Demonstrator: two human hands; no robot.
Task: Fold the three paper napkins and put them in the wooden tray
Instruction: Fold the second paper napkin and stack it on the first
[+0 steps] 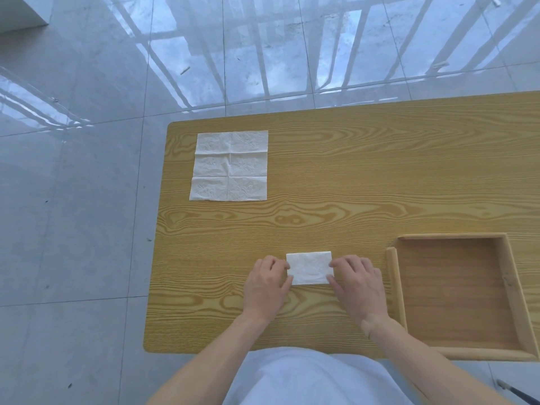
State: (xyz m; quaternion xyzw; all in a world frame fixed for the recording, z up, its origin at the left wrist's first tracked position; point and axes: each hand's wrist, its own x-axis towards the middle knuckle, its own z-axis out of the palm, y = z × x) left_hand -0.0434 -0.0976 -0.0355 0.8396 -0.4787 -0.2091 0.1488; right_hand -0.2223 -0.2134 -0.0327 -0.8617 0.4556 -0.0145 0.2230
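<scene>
A small folded white napkin (309,268) lies flat on the wooden table near its front edge. My left hand (267,283) touches the napkin's left edge with its fingertips. My right hand (358,283) touches the right edge with fingers and thumb. Whether either hand pinches the paper is not clear. An unfolded white napkin (229,166) with crease lines lies flat at the table's far left; it may be more than one sheet stacked. The wooden tray (394,285) sits at the right front with nothing showing inside it.
The light wood table (365,176) stands on a glossy grey tiled floor (73,214). Its left edge runs just past the unfolded napkin. A dark thin object (514,391) lies on the floor at the lower right.
</scene>
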